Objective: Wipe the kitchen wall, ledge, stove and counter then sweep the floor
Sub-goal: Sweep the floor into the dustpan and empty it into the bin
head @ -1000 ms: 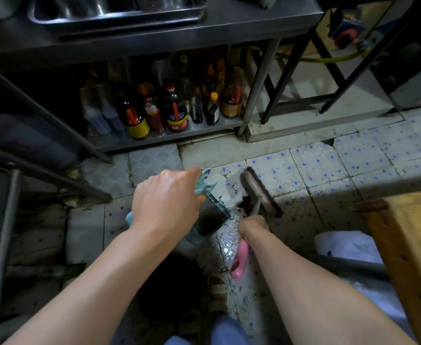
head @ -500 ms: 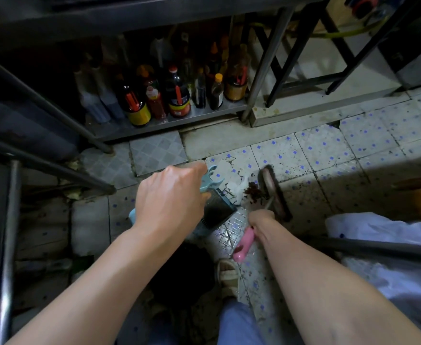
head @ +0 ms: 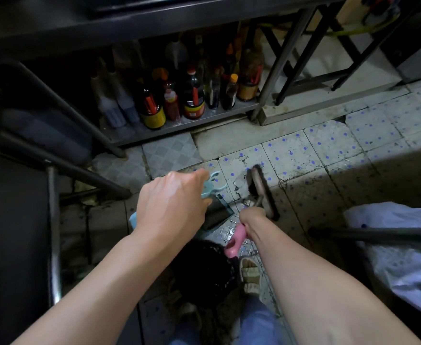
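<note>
where blue-dotted floor tiles meet bottle shelf, left hand grips dustpan, right hand grips brush

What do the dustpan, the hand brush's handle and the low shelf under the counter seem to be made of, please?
The dustpan in the left hand looks like light blue moulded plastic, smooth and matte. The brush handle gripped by the right hand appears to be glossy pink plastic with rounded moulded edges. The shelf looks like dull, scuffed stainless steel, grey with a soft sheen.
</note>
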Available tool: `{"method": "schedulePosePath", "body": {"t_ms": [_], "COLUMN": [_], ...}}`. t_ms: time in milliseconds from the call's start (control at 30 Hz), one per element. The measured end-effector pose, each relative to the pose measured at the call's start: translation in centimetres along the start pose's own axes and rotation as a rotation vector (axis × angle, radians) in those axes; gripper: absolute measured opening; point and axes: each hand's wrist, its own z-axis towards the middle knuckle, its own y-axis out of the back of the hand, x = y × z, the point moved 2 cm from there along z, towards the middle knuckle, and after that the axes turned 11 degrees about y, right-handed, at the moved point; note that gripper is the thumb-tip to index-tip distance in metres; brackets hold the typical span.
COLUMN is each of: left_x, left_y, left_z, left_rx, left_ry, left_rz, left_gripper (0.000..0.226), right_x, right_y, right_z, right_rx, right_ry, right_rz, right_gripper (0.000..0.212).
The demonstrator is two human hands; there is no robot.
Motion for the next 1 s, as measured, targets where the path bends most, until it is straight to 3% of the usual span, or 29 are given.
{"method": "schedulePosePath", "body": {"t_ms": [200, 400, 633, 1000], "left_x": [0.5, -0.6, -3.4, -6.6], "left_y": [0.6, 0.1, -1.7, -2.2], "left_z": [0.3, 1.3, 1.8, 0.7], "left_rx": [0.002, 0.018, 0.022, 0.046], "left_ry": [-0.011, -0.003, 0.052, 0.101], "left_rz": [0.020, 0.029, 0.057, 0.084], "left_gripper": [0.031, 0.028, 0.034, 0.039], "right_x": [0.2, 1.7, 2.5, -2.6], "right_y": [1.3, 3.0, 4.2, 7.3], "right_z": [-0.4, 1.5, 4.7, 2.8], "right_rx": [-0.103, -0.103, -0.016, 0.123], "right_ry": [-0.016, 0.038, 0.103, 0.131], "right_rz": [-0.015, -0.085, -0.281, -0.440], "right_gripper": [0.031, 0.030, 0.032, 0.035]}}
